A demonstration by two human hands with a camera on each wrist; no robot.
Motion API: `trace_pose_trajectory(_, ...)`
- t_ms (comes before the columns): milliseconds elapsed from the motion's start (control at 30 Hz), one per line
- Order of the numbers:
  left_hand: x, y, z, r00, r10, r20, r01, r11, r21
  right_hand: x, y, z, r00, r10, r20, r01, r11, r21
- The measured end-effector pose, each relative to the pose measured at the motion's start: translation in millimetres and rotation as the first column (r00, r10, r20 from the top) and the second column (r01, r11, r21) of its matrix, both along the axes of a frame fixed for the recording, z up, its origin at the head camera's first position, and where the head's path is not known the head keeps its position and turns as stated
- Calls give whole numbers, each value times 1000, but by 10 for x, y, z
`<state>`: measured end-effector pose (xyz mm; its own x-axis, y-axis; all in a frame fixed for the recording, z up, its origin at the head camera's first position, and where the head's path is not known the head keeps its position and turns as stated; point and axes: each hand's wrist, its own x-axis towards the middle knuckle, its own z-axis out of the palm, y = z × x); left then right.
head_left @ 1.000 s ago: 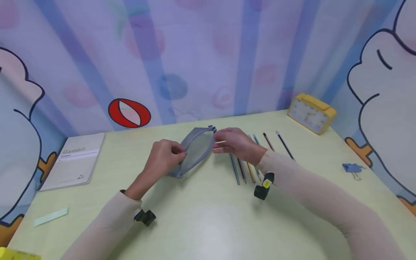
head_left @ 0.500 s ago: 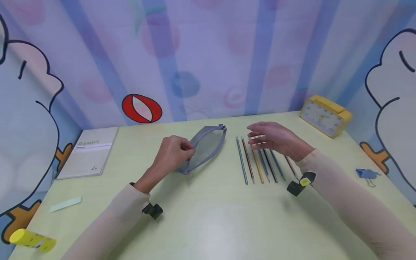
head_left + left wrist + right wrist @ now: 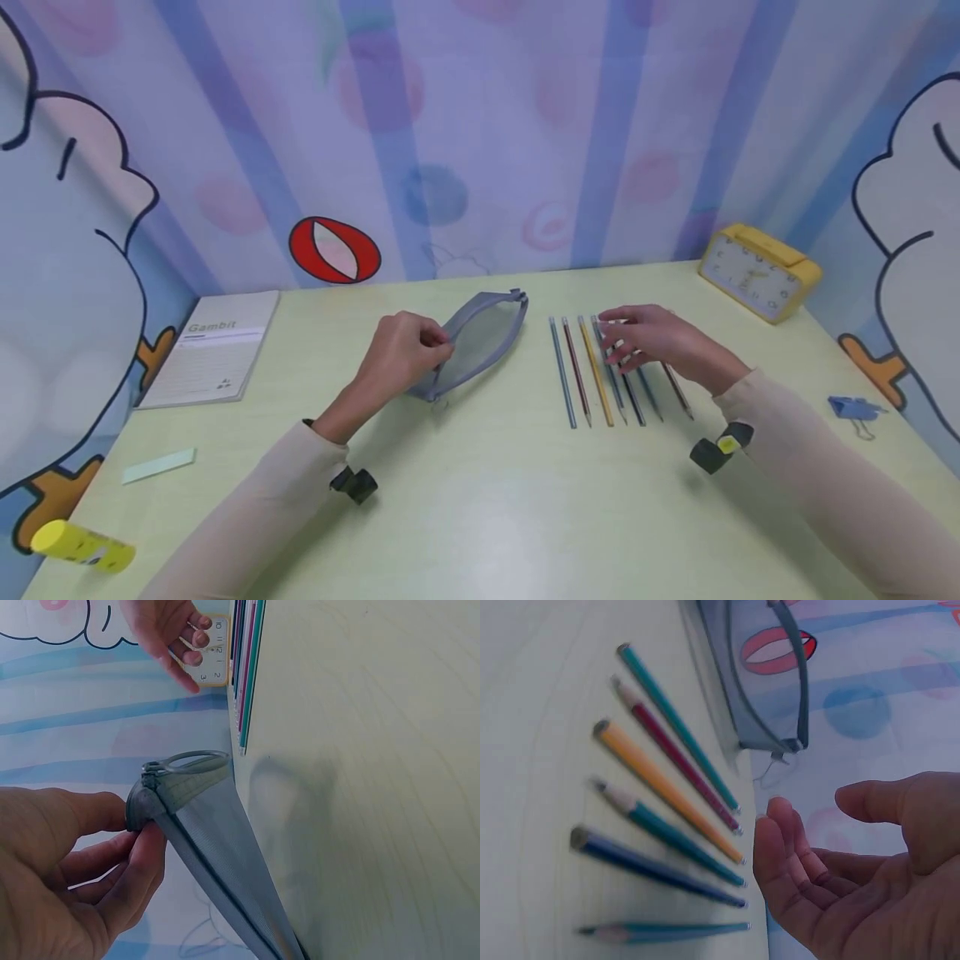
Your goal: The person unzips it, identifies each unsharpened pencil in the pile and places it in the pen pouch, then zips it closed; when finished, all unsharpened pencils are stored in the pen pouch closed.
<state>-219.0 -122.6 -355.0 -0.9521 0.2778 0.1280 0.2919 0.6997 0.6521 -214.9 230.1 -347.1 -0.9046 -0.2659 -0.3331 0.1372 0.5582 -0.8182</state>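
My left hand (image 3: 401, 354) pinches the rim of a grey-blue mesh zip pouch (image 3: 491, 337) between thumb and fingers. The pouch gapes wide, its mouth facing me in the head view. In the left wrist view, the thumb and fingers grip one corner of the pouch (image 3: 225, 862), near the zip end. My right hand (image 3: 652, 337) hovers over a row of several pencils, among them a yellow pencil (image 3: 596, 371) and a dark red pencil (image 3: 576, 371). In the right wrist view, its fingers are loosely bent, apart from the thumb, with nothing between them. The hand partly covers the right-hand pencils.
A yellow alarm clock (image 3: 753, 279) stands at the back right, and a blue binder clip (image 3: 855, 408) lies nearer. On the left are a notebook (image 3: 210, 350), a pale green strip (image 3: 158, 466) and a yellow glue stick (image 3: 84, 547). A patterned curtain (image 3: 495, 133) backs the table.
My right hand has moved right from beside the pouch to above the pencils, then lowered slightly. The left hand keeps its hold on the pouch. The head view has shifted a little.
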Motion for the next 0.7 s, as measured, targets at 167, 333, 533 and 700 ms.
trace_pose_trajectory(167, -7, -7, -11, 1000, 11, 10, -11, 1000, 0, 46, 62, -85, 995, 57, -82, -41, 982, 183)
trace_pose_trajectory(333, 7, -17, -4, 1000, 12, 11, -12, 1000, 1, 74, 35, -159, 978, 113, -177, -36, 920, 390)
trace_pose_trajectory(533, 18, -33, 3, 1000, 6, 7, -6, 1000, 3, 78, -1, -246, 941, 173, -290, -4, 865, 502)
trace_pose_trajectory(700, 9, -40, 9, 1000, 3, 2, -3, 1000, 11, 80, -40, -291, 931, 205, -301, -3, 832, 555)
